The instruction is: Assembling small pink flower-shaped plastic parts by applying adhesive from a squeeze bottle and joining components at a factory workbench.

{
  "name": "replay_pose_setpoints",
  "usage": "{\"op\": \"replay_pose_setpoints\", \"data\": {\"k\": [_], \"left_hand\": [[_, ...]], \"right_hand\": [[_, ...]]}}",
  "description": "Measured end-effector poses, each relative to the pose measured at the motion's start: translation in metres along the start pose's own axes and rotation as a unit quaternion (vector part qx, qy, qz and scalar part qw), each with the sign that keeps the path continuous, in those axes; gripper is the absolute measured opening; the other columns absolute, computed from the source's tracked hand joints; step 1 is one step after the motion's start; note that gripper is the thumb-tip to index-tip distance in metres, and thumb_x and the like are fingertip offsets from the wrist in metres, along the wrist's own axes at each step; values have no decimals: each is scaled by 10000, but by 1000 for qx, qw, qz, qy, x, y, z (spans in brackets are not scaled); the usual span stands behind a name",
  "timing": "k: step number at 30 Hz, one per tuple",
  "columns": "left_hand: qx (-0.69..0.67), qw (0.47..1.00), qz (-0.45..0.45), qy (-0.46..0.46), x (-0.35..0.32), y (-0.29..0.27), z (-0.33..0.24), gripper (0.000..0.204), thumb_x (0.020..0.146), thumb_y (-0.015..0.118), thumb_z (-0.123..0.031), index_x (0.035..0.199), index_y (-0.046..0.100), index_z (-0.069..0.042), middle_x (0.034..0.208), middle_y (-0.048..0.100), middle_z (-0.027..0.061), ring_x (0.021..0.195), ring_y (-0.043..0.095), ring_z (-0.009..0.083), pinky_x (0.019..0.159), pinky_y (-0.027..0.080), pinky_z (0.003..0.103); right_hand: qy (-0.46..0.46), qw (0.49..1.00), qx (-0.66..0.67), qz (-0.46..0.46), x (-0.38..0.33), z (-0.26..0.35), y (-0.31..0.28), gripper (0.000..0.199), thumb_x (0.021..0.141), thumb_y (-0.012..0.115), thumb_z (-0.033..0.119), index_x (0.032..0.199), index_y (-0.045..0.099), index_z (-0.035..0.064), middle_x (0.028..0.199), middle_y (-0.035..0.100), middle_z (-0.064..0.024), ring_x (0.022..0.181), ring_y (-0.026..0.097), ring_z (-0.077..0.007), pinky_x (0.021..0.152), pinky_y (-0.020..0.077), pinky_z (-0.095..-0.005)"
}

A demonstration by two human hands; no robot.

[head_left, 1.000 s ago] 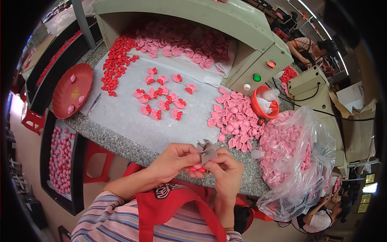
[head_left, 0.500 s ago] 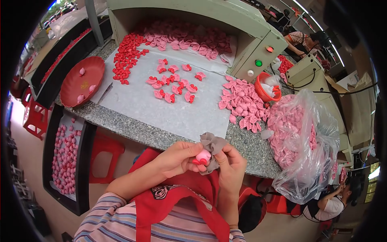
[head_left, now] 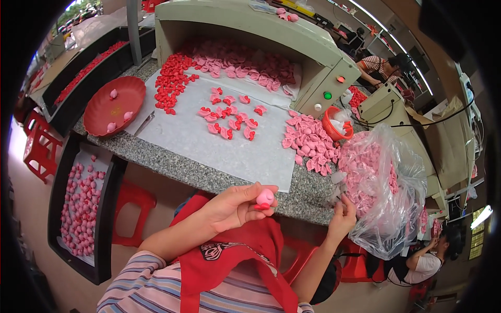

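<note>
My left hand (head_left: 241,207) pinches a small pink rounded piece (head_left: 265,197) with a red part at its lower side, in front of the counter's near edge. Out to the right, my right hand (head_left: 342,219) has its fingertips closed at a limp grey piece (head_left: 333,197) by the counter edge, beside the clear plastic bag (head_left: 412,195). The grey piece blends with the speckled stone, so its outline is hard to make out. Several pink pieces with red parts (head_left: 229,112) lie on the white sheet (head_left: 209,156) beyond my hands.
Red pieces (head_left: 169,83) and a pink pile (head_left: 313,141) flank the sheet. A tweezer-like tool (head_left: 144,124) lies by the red dish (head_left: 91,115). The machine (head_left: 250,21) stands behind. An orange basket (head_left: 330,124) is at right, a black tray (head_left: 107,224) at lower left.
My right hand has moved away to the right with the grey piece, which was around the pink piece between both hands. My left hand still holds the pink piece, now uncovered.
</note>
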State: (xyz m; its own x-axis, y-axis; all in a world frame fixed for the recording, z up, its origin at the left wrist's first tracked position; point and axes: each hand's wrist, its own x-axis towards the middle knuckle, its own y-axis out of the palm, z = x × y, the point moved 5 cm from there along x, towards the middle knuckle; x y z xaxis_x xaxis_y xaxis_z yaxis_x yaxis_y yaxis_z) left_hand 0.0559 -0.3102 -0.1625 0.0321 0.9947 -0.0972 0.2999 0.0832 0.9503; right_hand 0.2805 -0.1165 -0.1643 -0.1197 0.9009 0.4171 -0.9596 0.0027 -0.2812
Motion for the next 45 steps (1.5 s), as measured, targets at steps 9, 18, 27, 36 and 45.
{"op": "replay_pose_setpoints", "data": {"k": [9,18,27,36,45], "left_hand": [[270,932,-40,238,1,18,-26,419,799,635,-57,1184,489,23,999,586,149,842,616,206,744,525,290],[412,835,-8,365,-5,43,-56,284,788,614,32,1071,596,21,1096,523,143,990,536,184,817,480,275],[5,969,84,233,40,-7,-74,244,860,566,-104,1102,588,-83,1187,519,135,1086,513,232,907,437,363],[-108,960,168,196,60,-14,-104,227,875,552,-201,1095,579,-148,1169,526,89,1090,498,203,955,396,389],[-83,968,160,175,70,-16,-124,216,864,571,-201,1068,606,-139,1158,535,89,1090,499,203,931,398,357]], "right_hand": [[1,939,228,257,-68,138,90,246,802,598,-8,1044,572,-46,975,544,-75,868,547,-139,757,450,-245],[17,882,369,292,-50,128,140,349,684,671,-104,1023,618,-37,977,584,-113,909,560,-182,791,462,-272],[-190,942,154,228,-21,165,169,328,621,736,-69,925,629,-13,843,570,-79,784,527,-161,695,429,-259],[-156,947,170,224,-6,177,211,301,611,753,-58,877,622,-1,848,562,-74,773,531,-161,689,435,-255],[-157,949,196,192,1,174,225,265,631,745,-50,865,635,10,877,556,-71,794,525,-155,698,438,-258]]}}
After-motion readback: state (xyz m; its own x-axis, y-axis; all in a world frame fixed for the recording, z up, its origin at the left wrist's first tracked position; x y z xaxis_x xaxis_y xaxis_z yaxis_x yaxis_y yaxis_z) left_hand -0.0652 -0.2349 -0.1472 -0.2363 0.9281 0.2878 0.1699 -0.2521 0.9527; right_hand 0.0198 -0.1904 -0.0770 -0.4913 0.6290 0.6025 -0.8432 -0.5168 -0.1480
